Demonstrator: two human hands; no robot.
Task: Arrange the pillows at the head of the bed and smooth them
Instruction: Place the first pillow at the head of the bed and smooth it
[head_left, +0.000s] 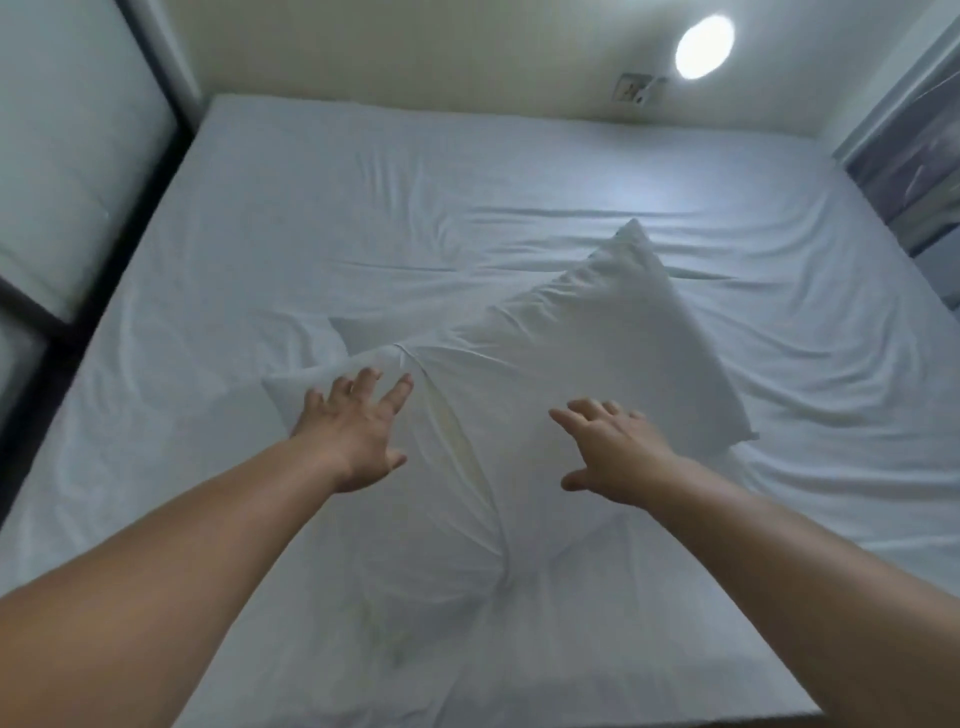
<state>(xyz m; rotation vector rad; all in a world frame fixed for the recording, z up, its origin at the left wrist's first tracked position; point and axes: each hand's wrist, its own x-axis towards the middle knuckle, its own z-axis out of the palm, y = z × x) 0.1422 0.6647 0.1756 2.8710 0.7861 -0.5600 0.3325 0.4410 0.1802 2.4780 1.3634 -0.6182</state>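
Reaching with left hand (353, 436) and right hand (613, 452), fingers spread and holding nothing, over pillows (545, 374) heaped mid-bed (311, 218), well short of the far edge; arranging and smoothing not yet done.

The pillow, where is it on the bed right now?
The pillow lies askew mid-bed on the sheet, just beyond the open left hand and right hand.
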